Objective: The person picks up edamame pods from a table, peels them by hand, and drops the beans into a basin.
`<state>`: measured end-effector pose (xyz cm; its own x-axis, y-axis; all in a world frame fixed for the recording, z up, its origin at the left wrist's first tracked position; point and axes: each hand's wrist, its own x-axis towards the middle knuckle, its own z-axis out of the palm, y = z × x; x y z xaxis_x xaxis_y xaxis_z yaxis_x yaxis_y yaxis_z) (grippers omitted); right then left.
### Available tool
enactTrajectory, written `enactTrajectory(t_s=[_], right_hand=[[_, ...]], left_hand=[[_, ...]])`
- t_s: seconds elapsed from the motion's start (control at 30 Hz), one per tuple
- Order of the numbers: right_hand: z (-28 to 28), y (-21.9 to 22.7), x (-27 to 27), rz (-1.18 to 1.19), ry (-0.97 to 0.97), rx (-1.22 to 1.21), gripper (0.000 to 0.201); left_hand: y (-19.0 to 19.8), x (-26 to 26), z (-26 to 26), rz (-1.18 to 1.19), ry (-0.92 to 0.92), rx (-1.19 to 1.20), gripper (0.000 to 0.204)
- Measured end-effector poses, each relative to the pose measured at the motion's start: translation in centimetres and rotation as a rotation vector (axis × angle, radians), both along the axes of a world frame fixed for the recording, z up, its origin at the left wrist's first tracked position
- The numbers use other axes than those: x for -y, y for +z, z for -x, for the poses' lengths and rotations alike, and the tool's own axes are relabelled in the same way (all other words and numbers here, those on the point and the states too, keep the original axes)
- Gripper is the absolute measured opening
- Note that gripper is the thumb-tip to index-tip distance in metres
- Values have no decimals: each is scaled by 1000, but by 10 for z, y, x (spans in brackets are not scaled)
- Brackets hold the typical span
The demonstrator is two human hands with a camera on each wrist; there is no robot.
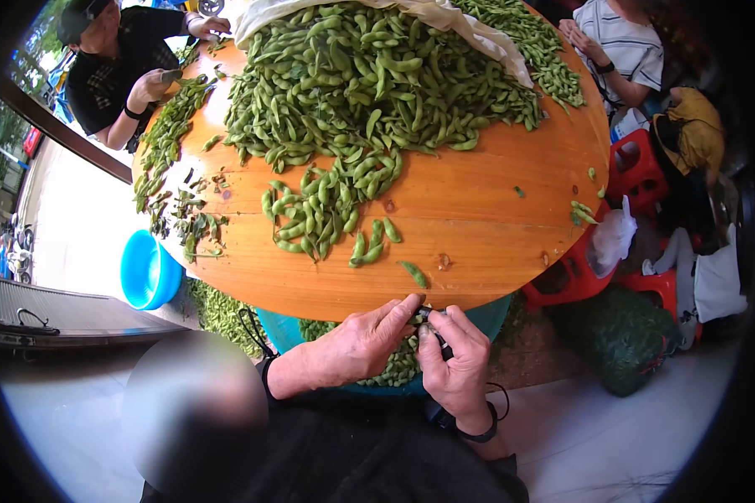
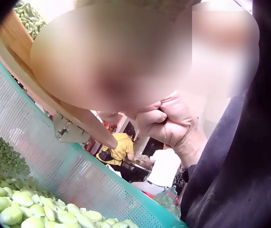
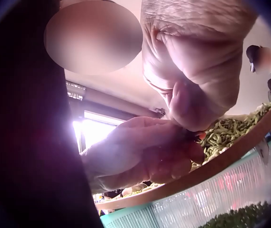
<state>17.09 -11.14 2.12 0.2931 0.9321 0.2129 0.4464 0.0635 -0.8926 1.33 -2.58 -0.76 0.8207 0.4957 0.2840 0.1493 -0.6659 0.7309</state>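
Observation:
My left hand (image 1: 352, 345) reaches in from the left at the table's near edge, its thumb and fingers pinching a small green pod (image 1: 415, 320), largely covered by the fingers. Against it, the curled fingers and thumb of my right hand (image 1: 460, 362) grip a small dark object (image 1: 446, 352), whose shape I cannot make out. The fingertips meet, as the right wrist view also shows with my right hand (image 3: 197, 61) above my left hand (image 3: 135, 154). A single pod (image 1: 413, 273) lies on the wooden table (image 1: 478, 218) just beyond; a few more (image 1: 369, 248) lie left of it.
A large heap of pods (image 1: 352, 84) spreads from a pale sack (image 1: 486, 42). Under the near edge stands a teal mesh basket (image 1: 488, 325) with green pods or beans (image 2: 36, 209). People sit at far left and far right; a blue basin (image 1: 149, 270) and red stools (image 1: 574, 277) flank the table.

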Motion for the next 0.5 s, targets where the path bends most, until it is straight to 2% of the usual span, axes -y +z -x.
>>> enactTrajectory(t_s=[0.17, 0.23, 0.27, 0.33, 0.37, 0.43, 0.47, 0.5], right_hand=[[6, -2, -2, -70, -59, 118, 14], [9, -2, -3, -68, -70, 125, 14], [10, -2, -3, -66, -82, 135, 15], [6, -6, -2, -84, -96, 135, 15], [4, -8, -1, -103, -107, 135, 15], [-10, -6, 7, -80, -101, 169, 18], [-19, -1, 13, -48, -110, 164, 17], [-33, 4, 22, 15, -128, 171, 17]], left_hand=[[5, 3, -6, 141, 8, 14, 61], [4, 10, -12, 189, 126, 47, 64], [2, 8, -13, 189, 125, 46, 64], [-2, 2, -15, 339, 83, 174, 64], [0, -1, -14, 338, 81, 174, 64], [21, -6, -8, 676, -75, -44, 61], [35, -6, -6, 662, -117, -163, 56], [36, -10, -3, 499, -213, -145, 52]])
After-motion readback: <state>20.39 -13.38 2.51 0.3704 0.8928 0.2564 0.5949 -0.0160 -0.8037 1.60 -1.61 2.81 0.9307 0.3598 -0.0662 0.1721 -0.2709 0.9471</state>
